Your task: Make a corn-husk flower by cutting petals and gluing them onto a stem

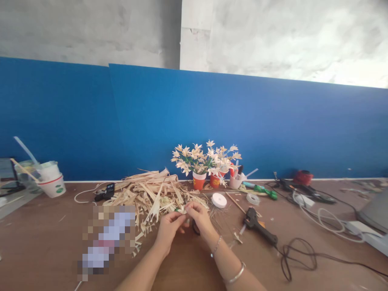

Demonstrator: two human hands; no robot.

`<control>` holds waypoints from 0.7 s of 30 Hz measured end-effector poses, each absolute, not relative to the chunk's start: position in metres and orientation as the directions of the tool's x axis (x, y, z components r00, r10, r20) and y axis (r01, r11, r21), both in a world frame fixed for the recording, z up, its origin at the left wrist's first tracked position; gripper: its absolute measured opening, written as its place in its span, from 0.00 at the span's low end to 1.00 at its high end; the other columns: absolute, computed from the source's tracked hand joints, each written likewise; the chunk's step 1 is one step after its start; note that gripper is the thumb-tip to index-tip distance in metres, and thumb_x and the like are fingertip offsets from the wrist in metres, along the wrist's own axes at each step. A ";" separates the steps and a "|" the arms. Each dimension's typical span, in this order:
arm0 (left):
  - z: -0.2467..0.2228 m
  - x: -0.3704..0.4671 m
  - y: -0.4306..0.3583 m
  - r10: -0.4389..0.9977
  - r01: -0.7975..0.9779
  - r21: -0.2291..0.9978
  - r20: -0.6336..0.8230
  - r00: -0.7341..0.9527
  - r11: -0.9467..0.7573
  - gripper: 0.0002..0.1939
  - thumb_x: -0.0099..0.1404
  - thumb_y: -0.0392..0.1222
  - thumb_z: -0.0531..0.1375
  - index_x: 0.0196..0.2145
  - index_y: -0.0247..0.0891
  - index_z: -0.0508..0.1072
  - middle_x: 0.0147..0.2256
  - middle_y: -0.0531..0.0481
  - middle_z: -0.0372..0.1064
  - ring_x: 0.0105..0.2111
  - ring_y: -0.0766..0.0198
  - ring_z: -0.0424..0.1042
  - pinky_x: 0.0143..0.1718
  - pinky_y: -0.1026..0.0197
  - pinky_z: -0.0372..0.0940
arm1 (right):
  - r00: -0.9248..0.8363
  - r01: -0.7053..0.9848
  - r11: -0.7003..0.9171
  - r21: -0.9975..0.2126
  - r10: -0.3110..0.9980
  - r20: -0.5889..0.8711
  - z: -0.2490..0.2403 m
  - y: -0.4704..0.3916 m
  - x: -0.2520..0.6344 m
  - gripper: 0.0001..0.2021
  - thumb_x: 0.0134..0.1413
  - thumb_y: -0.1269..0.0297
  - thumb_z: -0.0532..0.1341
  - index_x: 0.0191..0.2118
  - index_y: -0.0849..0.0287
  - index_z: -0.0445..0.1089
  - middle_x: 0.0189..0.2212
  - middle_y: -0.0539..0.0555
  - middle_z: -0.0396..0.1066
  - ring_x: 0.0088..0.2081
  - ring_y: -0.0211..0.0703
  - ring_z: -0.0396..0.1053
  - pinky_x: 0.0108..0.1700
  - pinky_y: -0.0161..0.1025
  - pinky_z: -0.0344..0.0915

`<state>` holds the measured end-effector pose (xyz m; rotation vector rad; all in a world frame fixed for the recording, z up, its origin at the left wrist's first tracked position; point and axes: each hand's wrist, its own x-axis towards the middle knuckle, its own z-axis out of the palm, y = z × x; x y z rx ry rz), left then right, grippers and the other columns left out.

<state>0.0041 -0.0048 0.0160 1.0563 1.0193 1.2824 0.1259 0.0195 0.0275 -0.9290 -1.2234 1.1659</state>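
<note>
Both hands meet just in front of a heap of dried corn husks [151, 184]. A small pale husk flower [182, 210] with a bit of green at its base is pinched between their fingertips. My left hand [169, 228] grips it from the left, thumb and forefinger closed. From the right, my right hand [199, 218] has its fingers closed at the top of the same piece. The fingers partly cover it. Dark scissor-like loops [196, 228] show behind my right hand. Finished husk flowers [197, 153] stand behind in red paper cups [199, 182].
A black glue gun [260, 227] lies to the right with its looping cable [298, 258]. Nearby are a white ribbon roll [218, 200], a tape roll [252, 198] and thin wires. A blurred-out object [106, 240] lies left; a white cup [53, 186] stands farther left. A blue partition [145, 117] closes the back.
</note>
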 end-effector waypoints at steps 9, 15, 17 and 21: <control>0.014 0.002 -0.004 0.998 -0.289 0.957 0.002 0.070 0.018 0.11 0.48 0.45 0.66 0.23 0.33 0.75 0.23 0.49 0.73 0.25 0.64 0.71 0.25 0.66 0.63 | -0.082 -0.198 0.170 -0.965 0.978 0.190 0.034 0.015 0.124 0.08 0.37 0.64 0.62 0.16 0.60 0.65 0.23 0.50 0.65 0.26 0.37 0.60 0.31 0.34 0.56; 0.016 0.001 -0.005 0.996 -0.270 0.963 0.032 0.080 -0.009 0.11 0.49 0.45 0.66 0.23 0.33 0.75 0.21 0.50 0.72 0.24 0.65 0.69 0.26 0.65 0.62 | -0.105 -0.265 0.118 -0.957 0.983 0.150 0.036 0.014 0.123 0.08 0.37 0.64 0.62 0.17 0.59 0.65 0.20 0.48 0.63 0.22 0.34 0.56 0.26 0.32 0.54; 0.018 0.001 -0.006 0.997 -0.267 0.964 0.034 0.076 -0.012 0.11 0.48 0.46 0.66 0.22 0.33 0.75 0.20 0.50 0.72 0.23 0.65 0.69 0.26 0.65 0.62 | -0.104 -0.286 0.107 -0.952 0.984 0.141 0.036 0.013 0.122 0.07 0.37 0.65 0.62 0.17 0.59 0.65 0.19 0.48 0.63 0.21 0.34 0.56 0.25 0.32 0.54; 0.020 0.002 -0.007 0.996 -0.260 0.965 0.042 0.075 -0.021 0.12 0.48 0.46 0.66 0.20 0.33 0.74 0.19 0.51 0.71 0.22 0.66 0.67 0.26 0.66 0.61 | -0.114 -0.309 0.063 -0.949 0.988 0.103 0.037 0.012 0.121 0.06 0.36 0.64 0.62 0.19 0.60 0.66 0.17 0.47 0.61 0.20 0.33 0.56 0.23 0.31 0.54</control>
